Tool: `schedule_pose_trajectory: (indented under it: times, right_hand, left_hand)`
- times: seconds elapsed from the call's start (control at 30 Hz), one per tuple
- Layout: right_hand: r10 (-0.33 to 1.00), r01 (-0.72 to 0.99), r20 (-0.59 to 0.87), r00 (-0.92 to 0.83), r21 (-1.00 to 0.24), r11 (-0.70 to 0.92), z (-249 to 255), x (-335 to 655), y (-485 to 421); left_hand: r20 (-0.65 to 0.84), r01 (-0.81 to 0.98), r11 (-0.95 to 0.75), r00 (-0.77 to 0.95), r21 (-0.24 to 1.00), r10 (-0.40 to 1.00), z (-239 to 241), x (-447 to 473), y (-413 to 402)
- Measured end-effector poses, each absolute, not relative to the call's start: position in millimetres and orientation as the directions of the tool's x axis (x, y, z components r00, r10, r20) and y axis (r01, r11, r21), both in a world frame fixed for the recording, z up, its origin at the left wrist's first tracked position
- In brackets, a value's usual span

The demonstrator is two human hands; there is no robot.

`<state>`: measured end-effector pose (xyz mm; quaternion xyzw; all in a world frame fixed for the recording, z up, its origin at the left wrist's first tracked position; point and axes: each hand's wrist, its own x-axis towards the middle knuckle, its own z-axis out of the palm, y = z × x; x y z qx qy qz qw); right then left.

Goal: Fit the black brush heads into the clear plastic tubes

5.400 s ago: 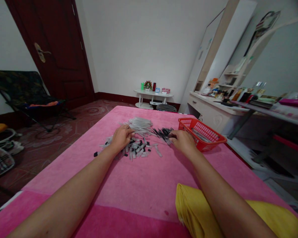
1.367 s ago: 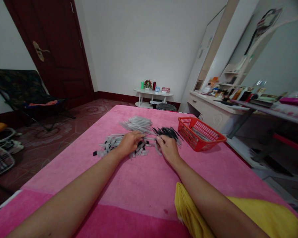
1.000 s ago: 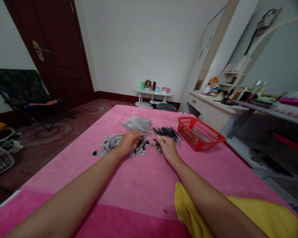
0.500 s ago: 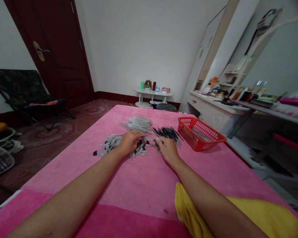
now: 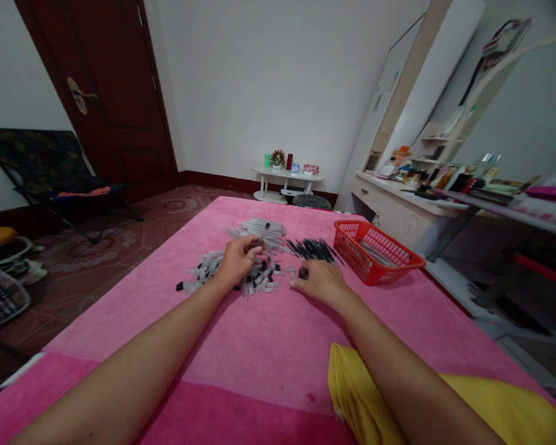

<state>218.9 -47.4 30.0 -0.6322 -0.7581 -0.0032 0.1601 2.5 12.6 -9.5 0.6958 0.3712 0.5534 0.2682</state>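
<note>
On the pink cloth [image 5: 259, 334] lie three heaps: short clear caps with black ends [image 5: 254, 278], long clear pen barrels [image 5: 259, 227] behind them, and thin black refills [image 5: 312, 249] to the right. My left hand [image 5: 238, 259] is raised a little over the caps, fingers pinched on a clear pen barrel [image 5: 262, 235] that points up and away. My right hand [image 5: 319, 279] rests on the cloth beside the refills, fingers curled, with a small dark piece at its fingertips; I cannot make out what it is.
A red plastic basket [image 5: 375, 250] with a few pens inside stands to the right of the refills. A yellow cloth [image 5: 445, 408] lies under my right forearm. A dressing table [image 5: 398, 204] stands at the right, a low white table [image 5: 285, 182] by the far wall, a folding chair [image 5: 50, 179] at the left.
My left hand has lifted off the cap heap with a clear barrel pinched in it. My right hand has slid slightly right and down onto the cloth.
</note>
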Motion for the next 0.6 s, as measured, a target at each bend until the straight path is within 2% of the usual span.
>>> schedule_pose_trajectory:
  times: [0.07, 0.13, 0.23, 0.33, 0.6]
  right_hand:
    - [0.912, 0.932, 0.395, -0.113, -0.275, 0.234, 32, 217, -46]
    - [0.847, 0.883, 0.523, -0.099, -0.347, 0.317, 33, 214, -45]
    - [0.760, 0.790, 0.637, -0.128, -0.398, 0.466, 33, 212, -44]
    - [0.721, 0.738, 0.675, -0.156, -0.406, 0.539, 29, 212, -43]
    - [0.718, 0.753, 0.661, -0.217, -0.354, 0.554, 28, 214, -45]
  left_hand:
    - [0.594, 0.349, -0.618, 0.186, 0.704, 0.782, -9, 2, 10]
    - [0.612, 0.492, -0.658, 0.280, 0.570, 0.740, -6, 1, 5]
    - [0.578, 0.610, -0.682, 0.408, 0.404, 0.707, 0, 1, -2]
    - [0.544, 0.656, -0.675, 0.449, 0.338, 0.709, 3, 1, -5]
    - [0.531, 0.673, -0.704, 0.521, 0.227, 0.669, -3, 0, -3]
